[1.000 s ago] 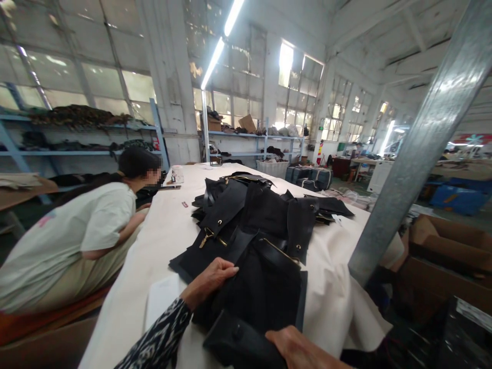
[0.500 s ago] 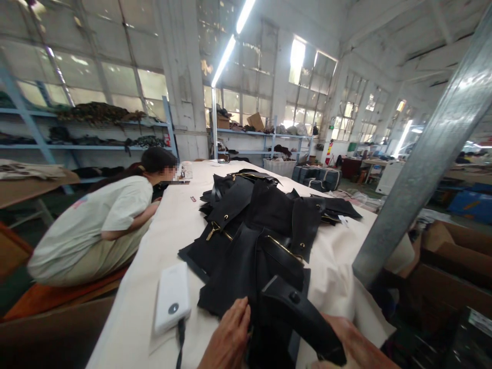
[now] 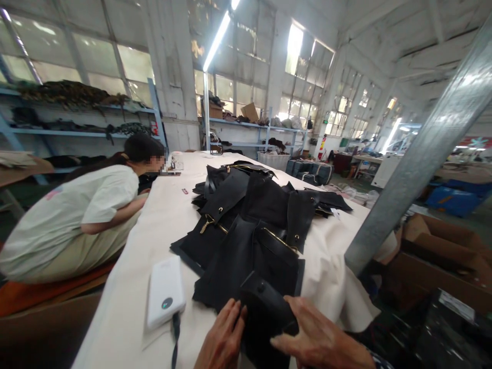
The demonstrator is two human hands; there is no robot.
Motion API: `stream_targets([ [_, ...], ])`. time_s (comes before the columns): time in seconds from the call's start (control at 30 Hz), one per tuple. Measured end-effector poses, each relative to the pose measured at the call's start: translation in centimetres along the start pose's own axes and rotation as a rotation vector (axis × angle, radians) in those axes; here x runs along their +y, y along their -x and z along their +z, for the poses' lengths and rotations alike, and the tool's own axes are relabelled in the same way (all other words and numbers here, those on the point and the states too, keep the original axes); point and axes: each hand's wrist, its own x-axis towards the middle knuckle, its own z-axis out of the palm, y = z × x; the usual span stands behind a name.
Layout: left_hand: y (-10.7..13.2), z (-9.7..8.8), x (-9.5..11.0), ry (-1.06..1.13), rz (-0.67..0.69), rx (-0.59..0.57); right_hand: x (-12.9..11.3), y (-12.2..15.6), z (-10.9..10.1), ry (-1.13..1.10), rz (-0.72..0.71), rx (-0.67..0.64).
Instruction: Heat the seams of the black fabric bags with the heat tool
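A pile of black bag pieces (image 3: 265, 200) with gold zips and eyelets lies on the cream-covered table (image 3: 134, 287). At the near end, my right hand (image 3: 315, 330) grips a black strap-like flap (image 3: 269, 302) with a round snap on it, thumb below and fingers along its right edge. The flap is bent up over the black piece beneath. My left hand (image 3: 221, 338) is beside the flap on the left, its fingers bunched on the near edge of the same black piece; its thumb is hidden.
A white power bank (image 3: 166, 292) with a black cable lies left of my left hand. Past the table's left edge, a person (image 3: 88, 205) in a white shirt sits leaning forward. A metal post (image 3: 415, 138) slants up on the right, near cardboard boxes (image 3: 442, 246).
My right hand has moved left and up from the flap's lower end and now grips nearer its snap. The flap is folded more to the left. The whole view has shifted slightly.
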Motion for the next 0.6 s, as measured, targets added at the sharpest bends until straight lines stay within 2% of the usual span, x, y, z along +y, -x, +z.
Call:
stream_targets([
  [0.07, 0.6, 0.7, -0.2, -0.008, 0.021, 0.018, -0.3, -1.1, 0.0, 0.186, -0.043, -0.118],
  [0.1, 1.0, 1.1, -0.4, -0.008, 0.029, 0.016, -0.5, -1.6, -0.1, 0.205, -0.018, -0.137],
  [0.27, 2.2, 2.6, -1.0, 0.085, 0.043, -0.08, -0.9, -3.6, 0.1, -0.019, 0.278, -0.045],
  [0.33, 2.3, 2.7, -1.0, 0.107, 0.047, -0.101, -0.9, -4.5, 0.4, -0.087, 0.35, -0.013],
  [0.47, 2.0, 2.6, -0.9, 0.092, 0.025, -0.127, -0.8, -5.8, 0.3, -0.127, 0.338, 0.032],
  [0.6, 1.2, 2.4, -0.8, 0.01, 0.074, -0.084, 0.2, -4.7, -1.4, -0.192, 0.267, 0.111],
])
